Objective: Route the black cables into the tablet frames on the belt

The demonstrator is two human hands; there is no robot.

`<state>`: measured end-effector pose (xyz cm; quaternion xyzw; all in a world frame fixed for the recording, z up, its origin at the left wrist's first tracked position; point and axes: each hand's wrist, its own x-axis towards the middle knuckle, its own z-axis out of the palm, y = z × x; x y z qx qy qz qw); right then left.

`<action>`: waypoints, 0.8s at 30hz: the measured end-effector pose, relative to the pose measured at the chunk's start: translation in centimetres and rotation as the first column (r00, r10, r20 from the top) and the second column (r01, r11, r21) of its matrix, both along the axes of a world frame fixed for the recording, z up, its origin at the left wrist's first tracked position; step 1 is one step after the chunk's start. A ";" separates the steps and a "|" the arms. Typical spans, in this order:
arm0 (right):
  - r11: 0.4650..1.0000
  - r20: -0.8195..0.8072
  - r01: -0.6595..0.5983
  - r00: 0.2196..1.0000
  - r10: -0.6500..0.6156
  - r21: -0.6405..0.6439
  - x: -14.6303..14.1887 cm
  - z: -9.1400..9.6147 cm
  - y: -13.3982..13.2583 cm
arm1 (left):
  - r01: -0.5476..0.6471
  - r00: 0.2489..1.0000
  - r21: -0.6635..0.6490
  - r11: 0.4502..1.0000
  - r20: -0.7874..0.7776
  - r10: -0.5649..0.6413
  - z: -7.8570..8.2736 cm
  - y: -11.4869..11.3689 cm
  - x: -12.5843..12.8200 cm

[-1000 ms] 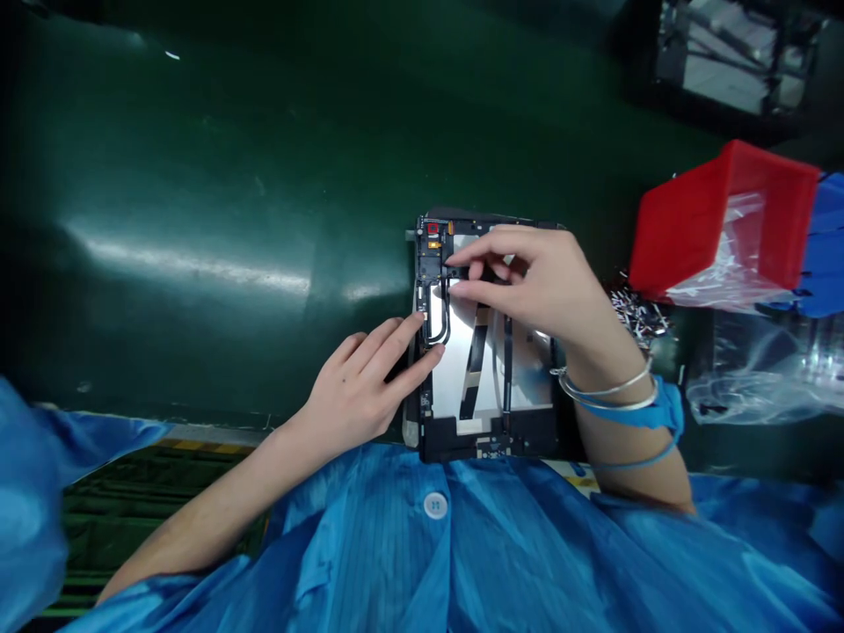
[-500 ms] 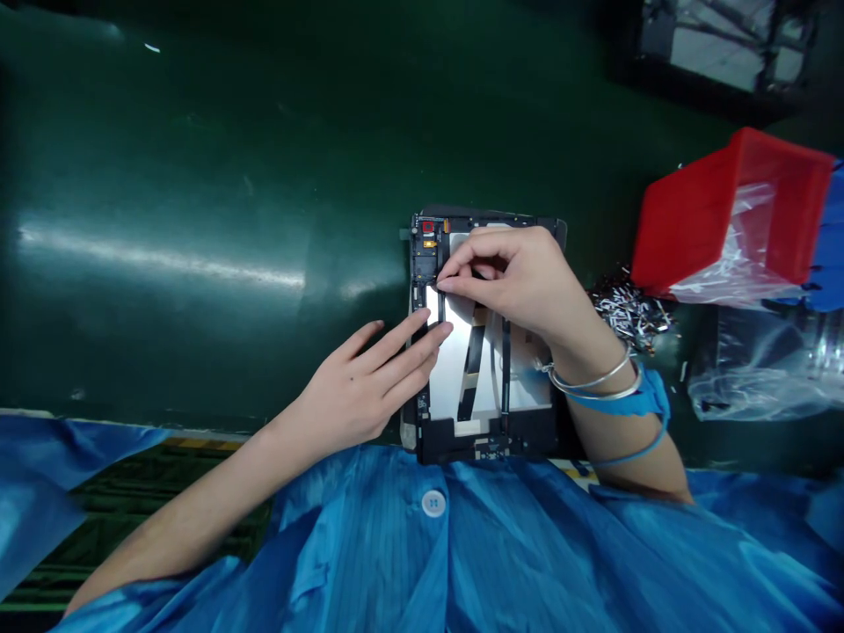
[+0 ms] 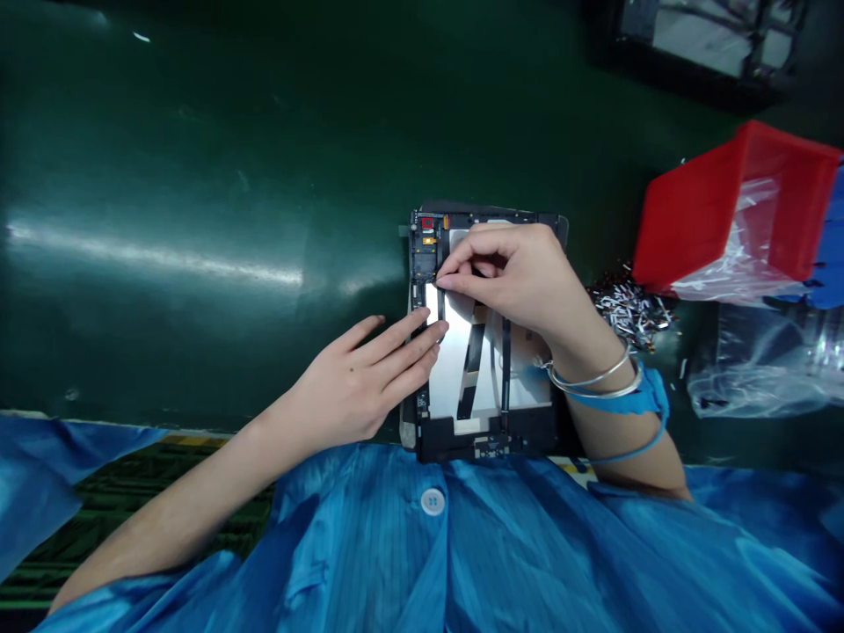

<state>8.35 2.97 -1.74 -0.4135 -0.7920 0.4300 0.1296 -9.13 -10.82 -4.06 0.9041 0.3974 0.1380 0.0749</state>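
An opened tablet [image 3: 541,431] lies on the green bench top with its inside facing up, showing a silvery panel, a black frame and dark flex cables [image 3: 470,360]. My left hand [image 3: 369,378] rests with fingers outstretched over the tablet's left edge. My right hand [image 3: 514,272] reaches over the upper part of the panel, thumb and forefinger pinched together at a narrow dark strip [image 3: 441,303] near the left side. What sits between those fingertips is too small to make out. A small red-rimmed part [image 3: 427,223] shows at the tablet's upper left corner.
To the right stands a red bin [image 3: 686,211] with clear plastic bags [image 3: 758,237] inside. A pile of small metallic pieces [image 3: 629,308] lies beside it. Another clear bag [image 3: 758,369] is nearer me. A black box-like object [image 3: 699,40] sits at the far right.
Both hands keep almost the same place on the tablet; the left fingers have drawn back very slightly. The view has shifted a little.
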 end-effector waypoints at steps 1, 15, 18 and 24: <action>1.000 -0.001 0.004 1.000 -0.004 0.007 0.0 0.0 0.0 | 0.000 1.000 0.001 1.000 0.002 0.000 0.0 0.1 0.0; 0.967 -0.101 0.169 0.983 -0.152 0.189 2.0 3.8 -2.1 | -0.068 0.997 0.029 0.997 0.032 0.067 -0.1 3.1 -0.2; 0.913 -0.110 0.247 0.969 -0.223 0.324 4.9 4.8 -4.2 | -0.118 0.986 -0.056 0.991 0.112 0.124 -0.1 3.4 0.0; 0.771 0.276 0.403 0.768 -0.578 0.493 9.9 1.4 -10.0 | -0.506 0.745 -0.184 0.843 0.399 0.534 -0.2 -1.6 2.1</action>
